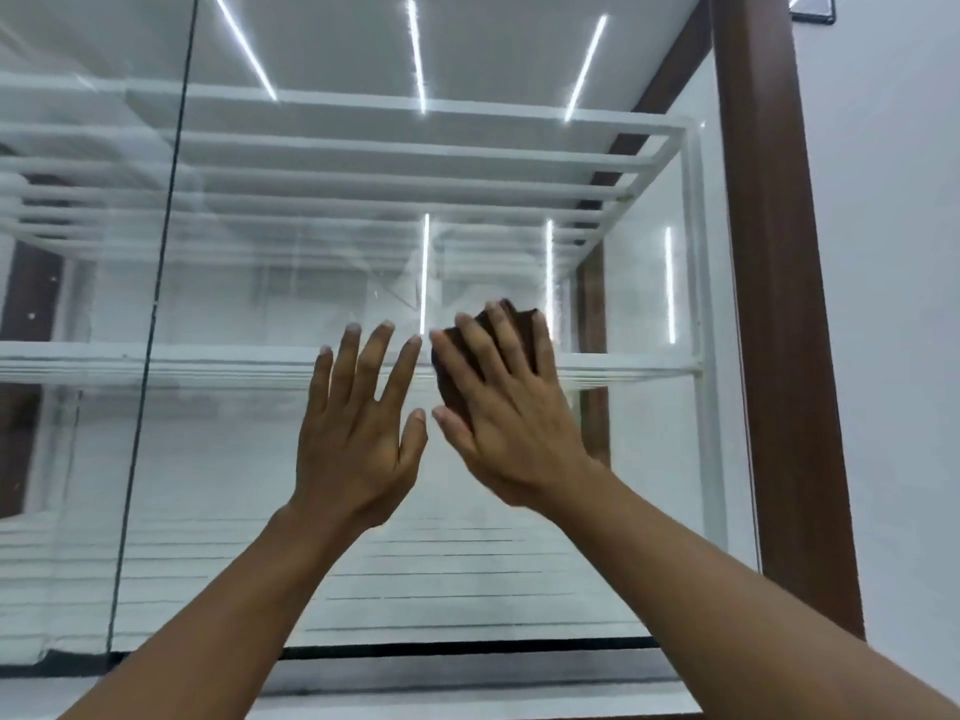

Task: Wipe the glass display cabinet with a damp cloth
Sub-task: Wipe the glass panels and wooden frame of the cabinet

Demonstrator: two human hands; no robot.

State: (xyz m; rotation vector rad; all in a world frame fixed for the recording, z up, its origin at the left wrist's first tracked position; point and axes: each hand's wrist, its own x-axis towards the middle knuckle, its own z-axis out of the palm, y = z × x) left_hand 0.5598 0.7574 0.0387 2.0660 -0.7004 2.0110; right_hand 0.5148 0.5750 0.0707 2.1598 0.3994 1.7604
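The right hand [514, 407] lies flat with its fingers straight and slightly spread, pressing a dark brown cloth [451, 363] against the front glass [249, 459] of the display cabinet; nothing is curled round the cloth, which shows past the fingertips at 12 o'clock and beside the forefinger and thumb at 9 o'clock. Just beside it at 9 o'clock, the left hand [358, 433] is also flat on the glass, fingers straight and fanned, holding nothing; the two thumbs are nearly touching. Both forearms come up from 6 o'clock. Behind the hands a white shelf [208, 363] runs across the cabinet, level with the fingers, and more white shelf bars [395, 148] stack above at 12 o'clock. At 9 o'clock from the left hand, well apart, a thin dark seam [156, 304] runs from top to bottom of the glass. At 6 o'clock a black strip [467, 648] marks the lower edge of the pane. At 3 o'clock from the right hand stands a brown wooden post [769, 304], with a white wall [893, 304] beyond it. Bright light strips [415, 54] show on the glass at 12 o'clock.
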